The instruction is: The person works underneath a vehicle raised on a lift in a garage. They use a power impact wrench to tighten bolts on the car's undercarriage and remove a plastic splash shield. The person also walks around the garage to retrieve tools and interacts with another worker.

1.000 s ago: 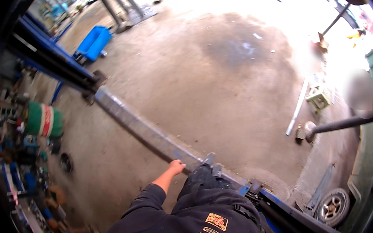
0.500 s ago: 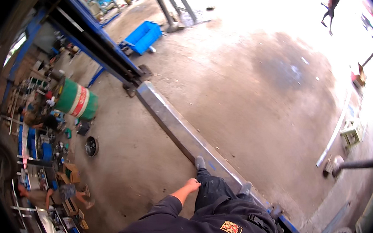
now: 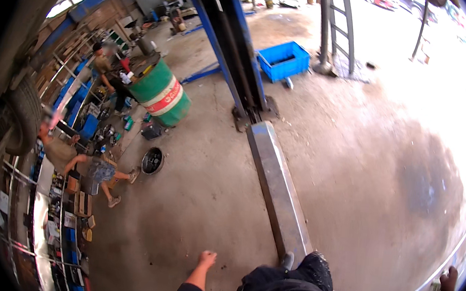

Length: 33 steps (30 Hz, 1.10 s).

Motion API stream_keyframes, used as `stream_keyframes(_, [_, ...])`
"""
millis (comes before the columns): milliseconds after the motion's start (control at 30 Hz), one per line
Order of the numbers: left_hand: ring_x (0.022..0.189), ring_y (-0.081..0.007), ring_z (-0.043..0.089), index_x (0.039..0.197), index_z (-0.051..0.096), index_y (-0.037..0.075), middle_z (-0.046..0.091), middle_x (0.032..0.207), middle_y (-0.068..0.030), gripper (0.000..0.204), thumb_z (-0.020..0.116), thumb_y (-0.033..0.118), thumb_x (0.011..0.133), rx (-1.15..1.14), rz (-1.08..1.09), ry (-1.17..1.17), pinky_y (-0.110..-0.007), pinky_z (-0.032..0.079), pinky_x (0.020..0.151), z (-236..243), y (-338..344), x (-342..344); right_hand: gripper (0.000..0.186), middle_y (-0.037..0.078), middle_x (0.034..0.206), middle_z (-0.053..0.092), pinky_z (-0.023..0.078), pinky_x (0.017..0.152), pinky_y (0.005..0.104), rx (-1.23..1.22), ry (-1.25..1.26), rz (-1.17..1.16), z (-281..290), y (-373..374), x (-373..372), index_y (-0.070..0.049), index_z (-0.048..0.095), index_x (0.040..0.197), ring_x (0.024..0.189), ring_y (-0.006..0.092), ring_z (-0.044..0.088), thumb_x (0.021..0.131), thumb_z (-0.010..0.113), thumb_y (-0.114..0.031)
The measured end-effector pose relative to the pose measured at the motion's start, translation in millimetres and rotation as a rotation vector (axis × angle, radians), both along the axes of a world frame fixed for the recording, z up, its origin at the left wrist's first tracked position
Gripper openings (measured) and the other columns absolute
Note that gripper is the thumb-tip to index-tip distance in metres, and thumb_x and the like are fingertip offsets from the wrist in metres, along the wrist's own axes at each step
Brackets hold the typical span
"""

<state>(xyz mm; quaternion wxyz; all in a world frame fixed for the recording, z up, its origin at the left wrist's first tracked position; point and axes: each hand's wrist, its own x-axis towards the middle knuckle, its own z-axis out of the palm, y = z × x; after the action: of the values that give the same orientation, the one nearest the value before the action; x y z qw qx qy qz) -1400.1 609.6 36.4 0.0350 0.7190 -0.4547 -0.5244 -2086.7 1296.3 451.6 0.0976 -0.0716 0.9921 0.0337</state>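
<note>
My left hand hangs out over the concrete floor at my left side, bare below a dark sleeve. Its fingers are loosely curled, and nothing shows in them. A long metal floor cover runs ahead of my legs to the foot of a blue and black lift post; my shoe is beside its near end. My right hand cannot be made out. At the lower right edge is a dark arm-like shape, and I cannot tell what it is.
One person and another are at cluttered shelves on the left. Closer in stand a green drum and a round pan. Past the post are a blue crate and a ladder.
The view has swung left, so the drum, post and floor cover appear farther right. My legs have shifted along the cover. My left hand now hangs apart from my leg, over the floor.
</note>
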Motion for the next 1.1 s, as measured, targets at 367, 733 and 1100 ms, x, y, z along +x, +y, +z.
stream_keyframes(367, [0.083, -0.0357, 0.066, 0.106, 0.068, 0.003, 0.069, 0.087, -0.0149, 0.034, 0.058, 0.032, 0.092, 0.245, 0.003, -0.228, -0.049, 0.051, 0.072, 13.2, -108.6, 100.5, 0.044, 0.027, 0.111, 0.062, 0.047, 0.094, 0.043, -0.249, 0.074, 0.591, -10.8, -611.1, -134.6, 0.007, 0.061, 0.113, 0.107, 0.0405, 0.058, 0.077, 0.068, -0.017])
stream_keyframes(733, [0.094, -0.0351, 0.063, 0.104, 0.066, 0.0, 0.066, 0.099, -0.0178, 0.032, 0.055, 0.029, 0.095, 0.12, 0.147, -0.15, -0.047, 0.049, 0.08, -44.7, -441.9, 57.0, 0.046, 0.022, 0.114, 0.065, 0.048, 0.096, 0.0427, 0.083, -0.293, 1.057, 40.0, -1227.4, -28.3, 0.0, 0.058, 0.126, 0.111, 0.0386, 0.059, 0.089, 0.065, -0.026])
stream_keyframes(1100, [0.106, -0.0345, 0.06, 0.101, 0.065, -0.003, 0.064, 0.111, -0.0207, 0.031, 0.053, 0.026, 0.098, -0.173, -0.248, -0.592, -0.046, 0.047, 0.089, -148.0, -894.3, 112.9, 0.035, 0.023, 0.106, 0.066, 0.052, 0.087, 0.0425, -0.154, 0.35, 1.004, 197.8, -1552.7, 94.6, 0.003, 0.059, 0.12, 0.1, 0.0376, 0.065, 0.09, 0.063, -0.015])
